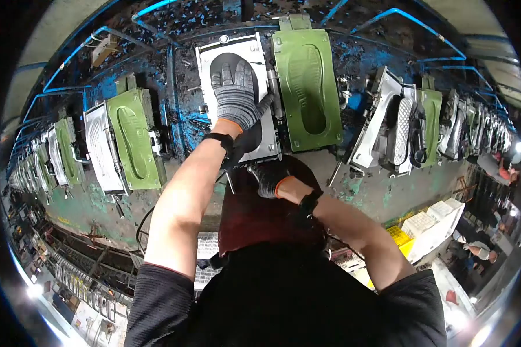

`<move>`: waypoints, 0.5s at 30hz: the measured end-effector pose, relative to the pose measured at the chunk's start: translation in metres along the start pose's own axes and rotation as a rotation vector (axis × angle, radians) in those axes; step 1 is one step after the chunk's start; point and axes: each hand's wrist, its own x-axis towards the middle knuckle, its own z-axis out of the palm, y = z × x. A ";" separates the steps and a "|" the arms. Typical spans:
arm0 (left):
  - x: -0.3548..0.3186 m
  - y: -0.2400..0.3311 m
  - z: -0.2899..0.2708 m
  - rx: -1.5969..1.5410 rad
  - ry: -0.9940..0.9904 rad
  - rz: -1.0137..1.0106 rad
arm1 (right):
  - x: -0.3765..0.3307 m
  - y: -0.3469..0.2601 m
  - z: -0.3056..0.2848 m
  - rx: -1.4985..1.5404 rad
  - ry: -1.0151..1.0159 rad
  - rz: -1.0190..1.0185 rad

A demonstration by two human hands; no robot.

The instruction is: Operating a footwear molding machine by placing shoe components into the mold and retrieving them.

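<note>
My left hand, in a grey striped work glove with an orange cuff, lies flat with its fingers stretched over a black sole-shaped piece. That piece sits in a silver metal mould half, and my palm hides much of it. Just right of this stands its green mould half, joined along the side and showing a sole-shaped hollow. By the near edge of the silver half, my right hand, in a similar glove, has its fingers curled; what they grip is hidden.
Similar paired moulds line both sides: a silver and green one at left, an opened silver one at right. Blue rails run behind. White crates and a yellow crate stand lower right. Other people are at far right.
</note>
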 end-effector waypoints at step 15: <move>-0.078 -0.193 0.221 0.009 -0.034 0.102 | -0.018 0.007 -0.008 -0.192 0.077 -0.105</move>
